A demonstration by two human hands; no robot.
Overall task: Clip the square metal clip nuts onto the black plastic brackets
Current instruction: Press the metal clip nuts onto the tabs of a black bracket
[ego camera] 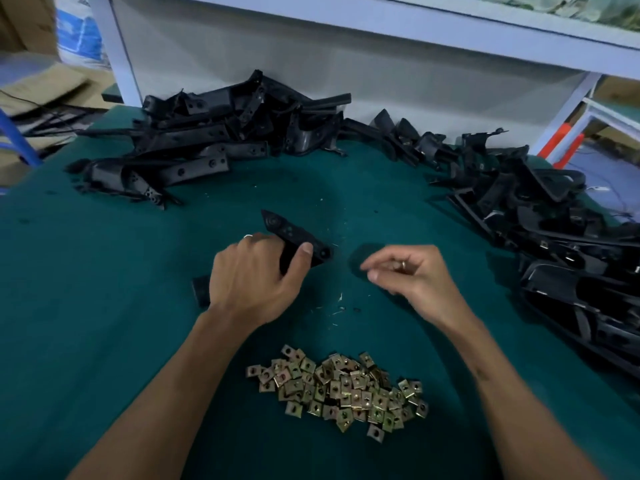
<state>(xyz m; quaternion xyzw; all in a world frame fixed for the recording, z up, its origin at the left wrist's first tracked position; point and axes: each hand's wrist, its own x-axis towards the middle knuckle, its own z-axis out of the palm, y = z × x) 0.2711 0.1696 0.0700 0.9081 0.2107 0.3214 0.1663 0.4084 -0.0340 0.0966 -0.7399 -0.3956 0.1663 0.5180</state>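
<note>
My left hand (256, 275) grips a black plastic bracket (294, 233) in the middle of the green table, thumb pressed on its right end. The bracket's far end points up and left; its near end pokes out under my wrist. Just to the right, my right hand (408, 271) hovers with its fingers loosely curled, fingertips close together and turned toward the bracket; I cannot make out a clip nut in them. A pile of several square brass-coloured metal clip nuts (339, 386) lies near the front edge between my forearms.
A heap of black brackets (207, 133) lies at the back left of the green table (104, 289). A larger heap of black brackets (554, 237) runs along the right side. A white frame and panel (311, 46) stand behind the table.
</note>
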